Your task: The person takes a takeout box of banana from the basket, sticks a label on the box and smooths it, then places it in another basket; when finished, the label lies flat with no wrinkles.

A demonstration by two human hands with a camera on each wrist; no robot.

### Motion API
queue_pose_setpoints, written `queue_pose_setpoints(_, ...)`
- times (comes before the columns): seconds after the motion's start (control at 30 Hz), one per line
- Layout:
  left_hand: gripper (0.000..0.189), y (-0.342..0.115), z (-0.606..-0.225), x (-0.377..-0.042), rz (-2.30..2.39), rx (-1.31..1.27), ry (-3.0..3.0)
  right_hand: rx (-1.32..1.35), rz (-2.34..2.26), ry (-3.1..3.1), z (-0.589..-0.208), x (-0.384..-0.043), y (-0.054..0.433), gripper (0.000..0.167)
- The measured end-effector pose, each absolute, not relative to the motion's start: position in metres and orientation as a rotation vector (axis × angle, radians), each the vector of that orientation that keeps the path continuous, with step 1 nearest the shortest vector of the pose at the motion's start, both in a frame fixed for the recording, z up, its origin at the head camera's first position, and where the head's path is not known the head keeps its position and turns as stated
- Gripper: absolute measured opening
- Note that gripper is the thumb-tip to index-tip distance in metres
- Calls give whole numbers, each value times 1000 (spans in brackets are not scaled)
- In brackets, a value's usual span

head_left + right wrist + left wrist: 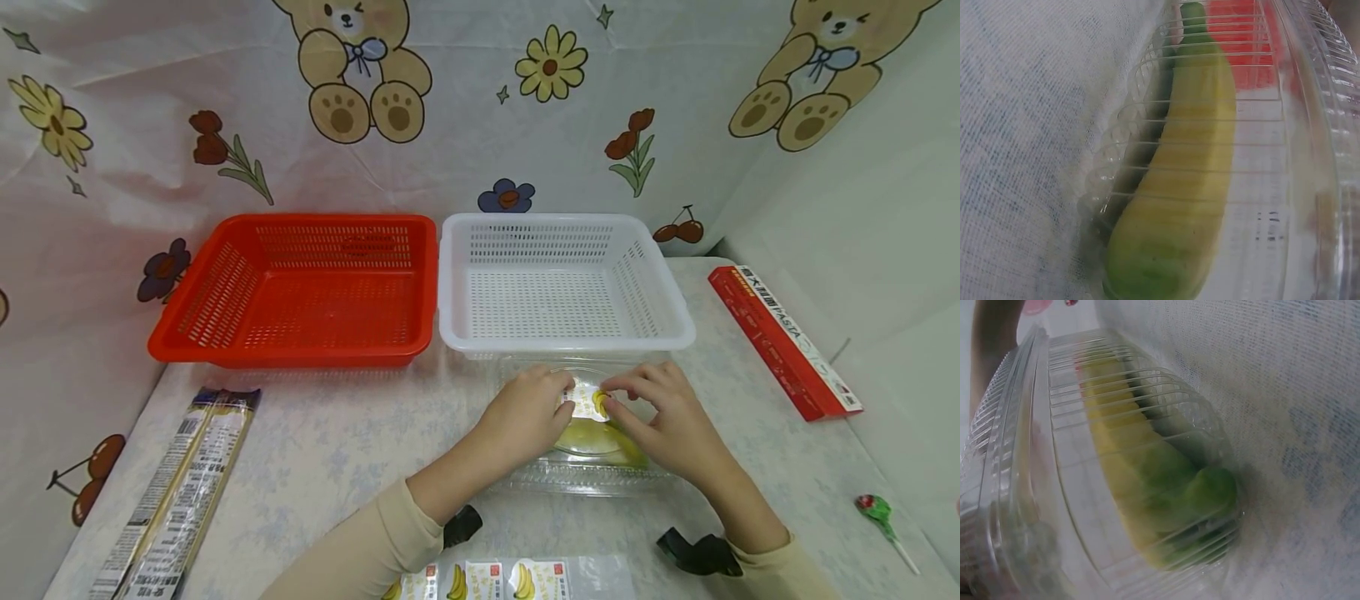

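Observation:
A clear plastic clamshell box sits closed in front of the white basket. Inside it lies a yellow banana with green ends, visible through the ribbed wall in both wrist views. On the lid is a white banana label with a yellow banana picture. My left hand pinches the label's left edge between thumb and forefinger. At the opposite edge, the thumb and forefinger of my right hand pinch the label too. Both hands are low over the lid.
A red basket and a white basket stand side by side behind. Long packets lie left; a red pasta box and a lollipop lie right. A label sheet is at the front edge.

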State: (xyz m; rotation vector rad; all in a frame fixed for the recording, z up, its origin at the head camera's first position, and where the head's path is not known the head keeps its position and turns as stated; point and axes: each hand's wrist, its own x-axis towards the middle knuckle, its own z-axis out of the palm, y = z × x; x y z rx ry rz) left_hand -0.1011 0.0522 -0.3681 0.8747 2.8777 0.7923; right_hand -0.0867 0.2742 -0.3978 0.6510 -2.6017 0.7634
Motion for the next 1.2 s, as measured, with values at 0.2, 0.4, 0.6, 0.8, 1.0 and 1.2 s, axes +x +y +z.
queue_pose_setpoints(0.2, 20, 51, -369, -101, 749, 864, 2898, 618, 763, -2617, -397, -83, 278, 25)
queue_pose_setpoints(0.4, 19, 49, -370, -101, 759, 863, 2905, 647, 763, -2583, -397, -81, 281, 23)
queue_pose_setpoints(0.6, 16, 47, -369, -100, 786, 869, 2921, 643, 757, -2567, -397, -81, 282, 23)
queue_pose_setpoints(0.8, 14, 47, -370, -99, 799, 872, 2950, 636, 763, -2577, -398, -81, 281, 23)
queue_pose_setpoints(1.0, 10, 49, -372, -99, 763, 905, 2967, 626, 758, -2610, -398, -81, 278, 23)
queue_pose_setpoints(1.2, 10, 48, -372, -98, 763, 918, 2982, 602, 761, -2630, -397, -79, 278, 23)
